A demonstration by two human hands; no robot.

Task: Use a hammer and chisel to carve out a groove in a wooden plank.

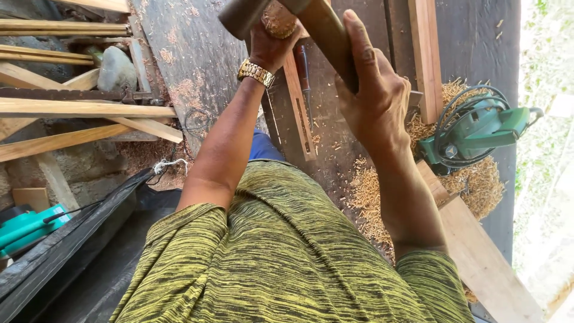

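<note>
Both the left hand and right hand grip the wooden mallet; I'd swing it squarely, clear of the chisel.

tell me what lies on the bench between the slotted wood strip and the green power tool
In the head view, the person's right hand gripping a dark wooden handle overlaps that stretch; beneath it lie pale wood shavings on the dark bench.

dark wooden mallet — thick, brown, tilted | raised above workbench, top of view | gripped in both hands
</note>
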